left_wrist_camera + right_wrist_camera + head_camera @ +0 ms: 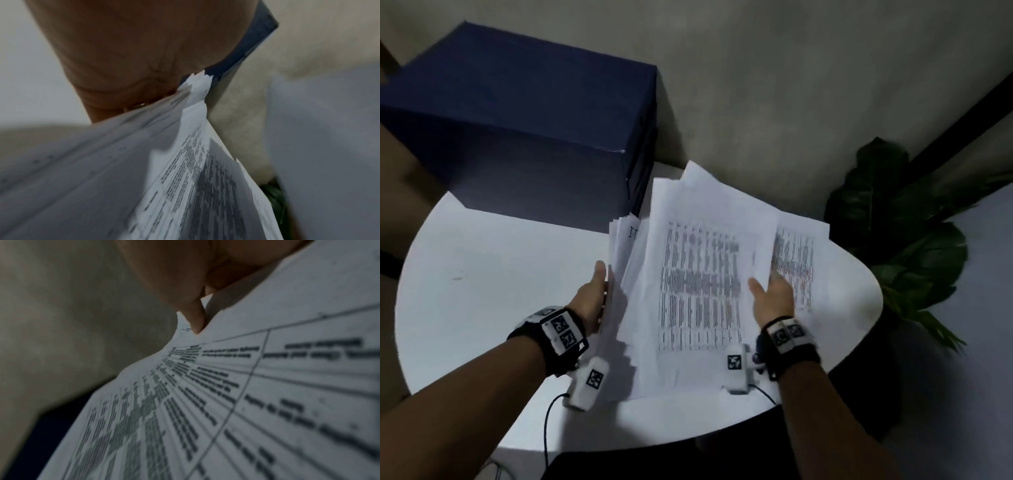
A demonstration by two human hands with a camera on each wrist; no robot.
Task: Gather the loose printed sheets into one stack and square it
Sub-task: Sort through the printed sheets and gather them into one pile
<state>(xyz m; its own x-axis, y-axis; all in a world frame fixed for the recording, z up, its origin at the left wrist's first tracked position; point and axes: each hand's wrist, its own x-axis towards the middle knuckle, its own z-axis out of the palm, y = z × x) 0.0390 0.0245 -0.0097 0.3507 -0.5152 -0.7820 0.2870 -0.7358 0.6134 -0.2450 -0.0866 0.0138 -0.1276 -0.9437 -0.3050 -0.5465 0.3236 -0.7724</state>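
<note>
A loose, uneven fan of printed sheets (698, 274) with dense tables is lifted off the white round table (482, 274) between both hands. My left hand (594, 294) grips the left edge of the pile, thumb pointing up along it, its fingers hidden behind the paper. My right hand (772, 298) pinches sheets on the right side, thumb on top and fingers underneath. In the left wrist view the palm (133, 56) meets the staggered paper edges (185, 178). In the right wrist view one fingertip (197, 321) presses on a printed sheet (246, 386).
A large dark blue box (517, 120) stands at the back left of the table, close behind the sheets. A dark leafy plant (900, 222) stands beside the table on the right. The wall runs just behind.
</note>
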